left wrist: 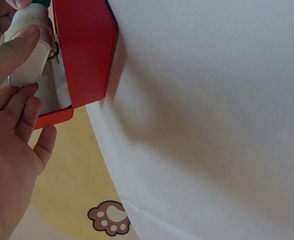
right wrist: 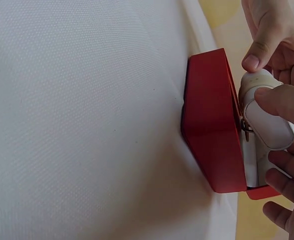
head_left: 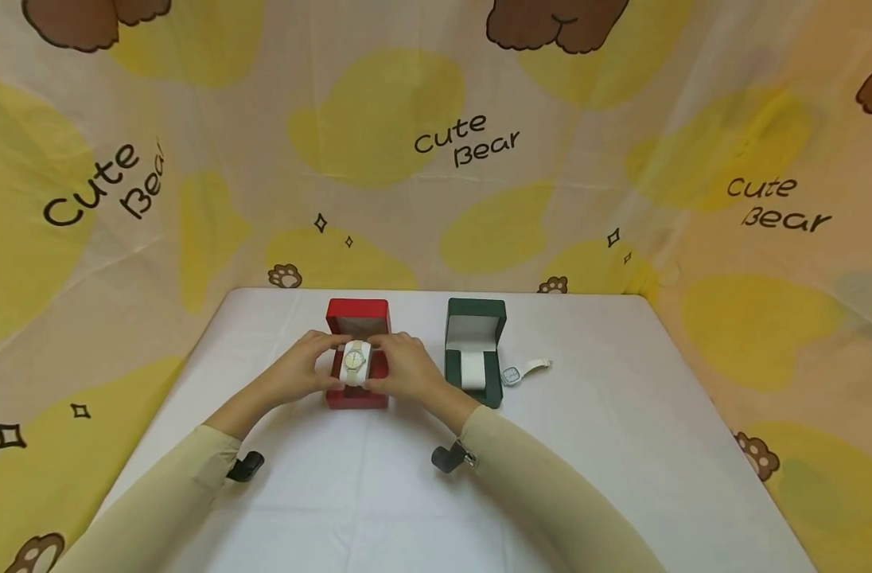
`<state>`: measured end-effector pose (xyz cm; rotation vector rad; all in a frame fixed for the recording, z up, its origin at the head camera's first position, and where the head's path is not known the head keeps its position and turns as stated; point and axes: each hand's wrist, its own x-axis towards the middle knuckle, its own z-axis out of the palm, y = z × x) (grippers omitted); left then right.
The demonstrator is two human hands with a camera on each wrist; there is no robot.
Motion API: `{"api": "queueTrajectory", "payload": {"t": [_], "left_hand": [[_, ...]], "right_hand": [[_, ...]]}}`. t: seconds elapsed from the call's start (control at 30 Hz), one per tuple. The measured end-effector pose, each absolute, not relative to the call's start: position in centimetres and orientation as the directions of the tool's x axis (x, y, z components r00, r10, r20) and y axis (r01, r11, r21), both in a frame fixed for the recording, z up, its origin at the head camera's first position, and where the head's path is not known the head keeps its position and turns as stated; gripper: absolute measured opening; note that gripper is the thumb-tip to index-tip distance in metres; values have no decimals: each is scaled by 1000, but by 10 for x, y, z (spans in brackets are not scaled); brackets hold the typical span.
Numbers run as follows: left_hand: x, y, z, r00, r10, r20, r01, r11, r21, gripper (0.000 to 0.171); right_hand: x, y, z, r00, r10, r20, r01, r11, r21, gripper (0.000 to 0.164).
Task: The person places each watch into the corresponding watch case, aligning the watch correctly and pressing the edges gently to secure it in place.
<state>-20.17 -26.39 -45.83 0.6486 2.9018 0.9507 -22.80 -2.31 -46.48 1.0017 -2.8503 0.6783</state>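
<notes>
A wristwatch (head_left: pixel 354 360) with a round dial and pale strap is wrapped round a white watch cushion (right wrist: pixel 270 125). My left hand (head_left: pixel 303 368) grips the cushion from the left, and my right hand (head_left: pixel 407 368) grips it from the right. Both wrist views show a thumb against the cushion's flat end. Cushion and watch are at the mouth of an open red watch box (head_left: pixel 357 402), tilted with the dial towards the head camera. Part of the box's inside is hidden behind them and my fingers. The strap's buckle (right wrist: pixel 245 125) shows near the box wall.
To the right stands an open green watch box (head_left: pixel 453 368) with a white cushion (head_left: pixel 472 371) inside. Beside it lies a second watch (head_left: pixel 511 376) with a squarish case and white strap. A patterned curtain (head_left: pixel 379 159) rises behind the white table (head_left: pixel 379 493).
</notes>
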Motion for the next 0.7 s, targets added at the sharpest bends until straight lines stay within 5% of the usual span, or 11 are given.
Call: {"api": "queueTrajectory", "payload": {"t": [0.7], "left_hand": [[-207, -263, -468, -909, 398, 123, 395, 727, 561, 79]], "right_hand": [[-232, -23, -479, -796, -578, 178, -596, 700, -394, 68]]}}
